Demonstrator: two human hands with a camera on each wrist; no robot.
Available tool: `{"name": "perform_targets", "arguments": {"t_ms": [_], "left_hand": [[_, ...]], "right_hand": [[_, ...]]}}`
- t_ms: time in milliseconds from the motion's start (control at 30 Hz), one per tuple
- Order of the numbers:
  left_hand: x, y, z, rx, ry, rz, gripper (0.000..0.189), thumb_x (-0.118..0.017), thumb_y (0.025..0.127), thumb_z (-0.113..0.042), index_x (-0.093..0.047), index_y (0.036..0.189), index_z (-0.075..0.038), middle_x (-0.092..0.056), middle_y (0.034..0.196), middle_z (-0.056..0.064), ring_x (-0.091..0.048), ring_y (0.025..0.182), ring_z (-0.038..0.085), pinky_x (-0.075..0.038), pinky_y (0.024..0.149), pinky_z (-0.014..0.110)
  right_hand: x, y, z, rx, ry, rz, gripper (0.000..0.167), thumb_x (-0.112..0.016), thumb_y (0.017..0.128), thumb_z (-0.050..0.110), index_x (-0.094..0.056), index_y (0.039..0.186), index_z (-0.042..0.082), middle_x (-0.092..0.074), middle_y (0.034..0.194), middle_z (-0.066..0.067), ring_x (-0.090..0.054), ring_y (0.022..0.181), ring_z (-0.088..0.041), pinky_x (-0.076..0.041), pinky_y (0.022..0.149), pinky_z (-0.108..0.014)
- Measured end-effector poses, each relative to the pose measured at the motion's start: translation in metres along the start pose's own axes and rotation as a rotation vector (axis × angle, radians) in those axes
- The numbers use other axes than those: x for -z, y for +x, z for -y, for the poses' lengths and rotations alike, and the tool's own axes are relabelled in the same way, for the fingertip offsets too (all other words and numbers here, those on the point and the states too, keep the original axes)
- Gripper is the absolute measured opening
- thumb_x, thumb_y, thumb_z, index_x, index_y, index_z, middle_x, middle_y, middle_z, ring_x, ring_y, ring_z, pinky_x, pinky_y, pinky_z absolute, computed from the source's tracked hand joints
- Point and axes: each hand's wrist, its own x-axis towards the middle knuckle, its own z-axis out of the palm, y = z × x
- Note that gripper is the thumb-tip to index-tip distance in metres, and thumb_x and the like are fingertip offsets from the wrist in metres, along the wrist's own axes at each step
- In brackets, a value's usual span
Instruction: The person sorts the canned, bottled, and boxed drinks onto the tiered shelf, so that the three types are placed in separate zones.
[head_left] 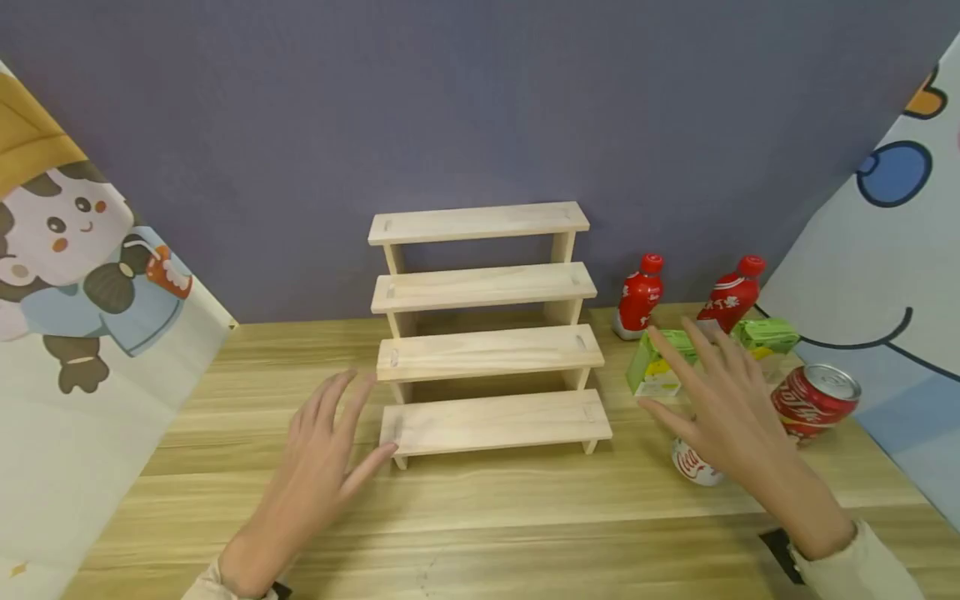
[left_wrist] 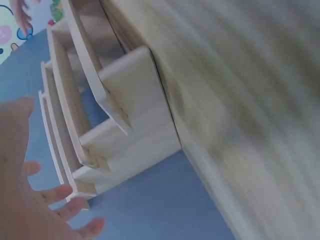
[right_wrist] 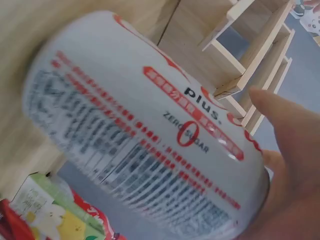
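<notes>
A pale wooden four-step display stand [head_left: 491, 421] stands upright against the back wall. My left hand [head_left: 315, 458] hovers by its lower left corner, fingers spread and holding nothing; the left wrist view shows the same hand [left_wrist: 30, 205] beside the stand's side panel. On the right, my right hand [head_left: 738, 417] is held with fingers apart over a group of drinks. Partly hidden beneath it is a white Coca-Cola can [head_left: 693, 467]. That can [right_wrist: 145, 130] fills the right wrist view, lettered "plus" and "zero sugar", with the fingers behind it.
Behind the right hand are two green drink cartons, one left [head_left: 651, 373] and one right [head_left: 772, 335]. Two red bottles, the left [head_left: 641, 296] and the right [head_left: 733, 293], stand near the back wall. A red can [head_left: 816, 402] is at far right. Cartoon-printed panels flank the wooden table [head_left: 480, 533].
</notes>
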Motion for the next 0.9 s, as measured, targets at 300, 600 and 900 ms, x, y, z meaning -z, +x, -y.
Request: {"name": "perform_targets", "arguments": {"t_ms": [300, 600, 900], "left_hand": [[0.0, -0.017, -0.009, 0.198, -0.291, 0.161, 0.069, -0.066, 0.097, -0.036, -0.031, 0.155, -0.023, -0.052, 0.137, 0.01, -0.052, 0.121, 0.027, -0.05, 0.093, 0.054], [-0.019, -0.01, 0.0, 0.378, -0.71, 0.356, 0.055, -0.053, 0.104, -0.035, -0.031, 0.153, -0.023, -0.064, 0.105, 0.002, -0.064, 0.093, 0.015, -0.056, 0.08, 0.03], [-0.035, -0.01, 0.0, 0.452, -0.896, 0.376, 0.047, -0.055, 0.104, -0.031, -0.039, 0.146, -0.019, -0.058, 0.081, 0.012, -0.059, 0.064, 0.021, -0.052, 0.054, 0.029]], "right_hand": [[0.018, -0.033, -0.002, -0.092, 0.091, -0.061, 0.084, -0.08, 0.079, 0.048, -0.047, 0.145, 0.007, -0.053, 0.136, -0.025, -0.049, 0.12, -0.049, -0.041, 0.097, -0.068], [0.016, -0.065, -0.002, -0.306, 0.17, 0.006, 0.077, -0.084, 0.079, 0.033, -0.042, 0.133, -0.003, -0.049, 0.129, -0.031, -0.053, 0.104, -0.051, -0.044, 0.072, -0.071], [0.008, -0.077, 0.003, -0.391, 0.243, 0.051, 0.068, -0.08, 0.086, 0.031, -0.044, 0.129, -0.008, -0.044, 0.133, -0.03, -0.051, 0.107, -0.051, -0.043, 0.076, -0.072]]}}
